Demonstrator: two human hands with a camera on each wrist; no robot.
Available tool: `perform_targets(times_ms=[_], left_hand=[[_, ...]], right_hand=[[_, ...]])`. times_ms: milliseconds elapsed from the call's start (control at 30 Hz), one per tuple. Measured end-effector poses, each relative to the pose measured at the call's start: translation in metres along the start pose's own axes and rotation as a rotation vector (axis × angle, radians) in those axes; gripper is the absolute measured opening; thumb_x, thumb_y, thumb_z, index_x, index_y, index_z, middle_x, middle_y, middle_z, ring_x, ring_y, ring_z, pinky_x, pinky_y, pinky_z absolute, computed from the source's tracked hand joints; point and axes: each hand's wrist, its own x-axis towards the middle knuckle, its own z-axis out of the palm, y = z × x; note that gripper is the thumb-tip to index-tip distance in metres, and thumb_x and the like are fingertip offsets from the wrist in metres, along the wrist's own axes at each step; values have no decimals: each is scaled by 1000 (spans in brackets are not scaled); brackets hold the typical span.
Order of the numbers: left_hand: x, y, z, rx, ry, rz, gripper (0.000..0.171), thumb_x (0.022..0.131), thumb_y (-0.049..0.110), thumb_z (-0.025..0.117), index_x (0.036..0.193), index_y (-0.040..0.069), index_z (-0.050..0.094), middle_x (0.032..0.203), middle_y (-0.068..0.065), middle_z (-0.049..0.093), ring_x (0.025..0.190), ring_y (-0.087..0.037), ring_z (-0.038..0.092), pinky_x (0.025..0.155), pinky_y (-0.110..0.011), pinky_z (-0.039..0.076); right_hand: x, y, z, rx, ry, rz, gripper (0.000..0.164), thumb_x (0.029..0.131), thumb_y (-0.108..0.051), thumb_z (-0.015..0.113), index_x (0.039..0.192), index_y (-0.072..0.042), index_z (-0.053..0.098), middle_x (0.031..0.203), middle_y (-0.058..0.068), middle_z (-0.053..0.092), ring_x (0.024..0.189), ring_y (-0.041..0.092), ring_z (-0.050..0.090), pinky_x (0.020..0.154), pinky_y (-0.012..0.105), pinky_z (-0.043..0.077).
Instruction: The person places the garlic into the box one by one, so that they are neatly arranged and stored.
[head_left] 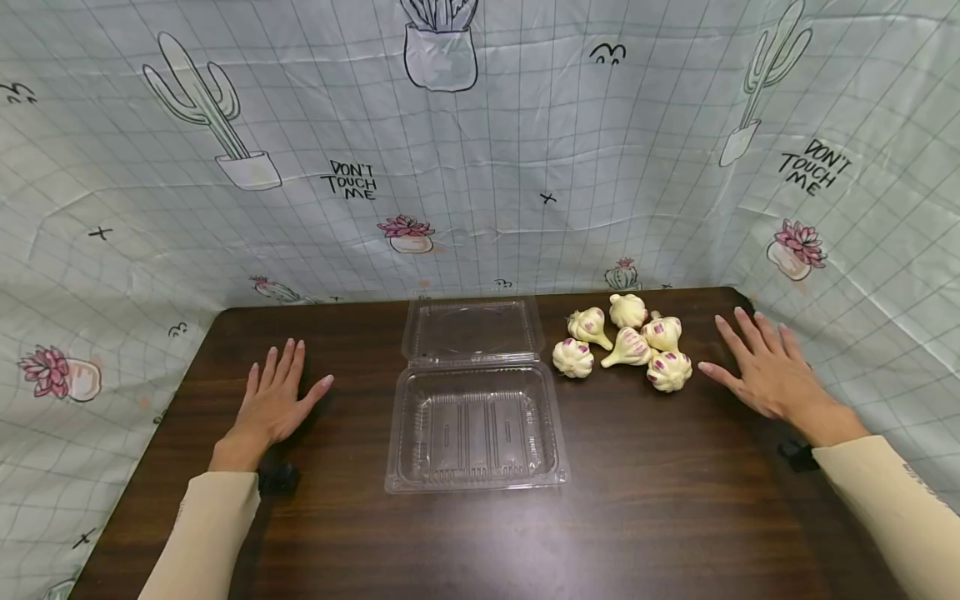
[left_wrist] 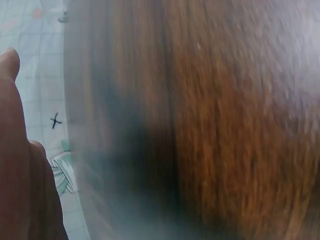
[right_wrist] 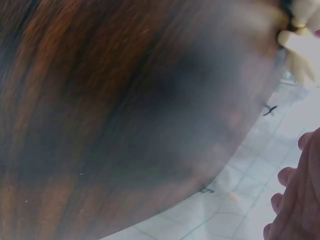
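My left hand (head_left: 270, 400) lies palm down at the left of the table, fingers straight and spread, holding nothing. On the right side, my right hand (head_left: 776, 379) is spread the same way, its thumb tip close to a garlic bulb (head_left: 669, 371). Several white garlic bulbs with purple patches, among them one with its stem pointing left (head_left: 630, 347), are grouped between that hand and a clear plastic clamshell box (head_left: 480, 425). The box stands with its lid (head_left: 474, 327) folded back, and its tray is empty. In the right wrist view, blurred garlic (right_wrist: 302, 47) shows at the top right corner.
The dark brown wooden table (head_left: 637, 517) has a shiny surface. A white grid-patterned cloth (head_left: 495, 150) with cactus drawings hangs behind it and along both sides. Dark wrist straps (head_left: 277, 478) sit below the sleeve cuffs.
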Motion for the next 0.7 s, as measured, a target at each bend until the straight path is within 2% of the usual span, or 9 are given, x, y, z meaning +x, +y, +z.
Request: perform_targets(times_ms=[367, 700], left_hand=[[0, 21, 1, -3, -9, 33, 96, 108, 66, 36, 169, 1, -3, 175, -24, -6, 160, -47, -7, 127, -64, -12], [-2, 40, 3, 7, 18, 89, 92, 109, 63, 37, 170, 4, 0, 176, -21, -1, 161, -46, -4, 128, -63, -7]], right_hand=[[4, -26, -9, -39, -8, -51, 90, 108, -62, 46, 170, -5, 14, 172, 31, 14, 158, 52, 10, 127, 68, 1], [2, -39, -6, -77, 52, -103, 93, 103, -65, 54, 167, -4, 26, 166, 32, 28, 152, 53, 24, 126, 67, 11]])
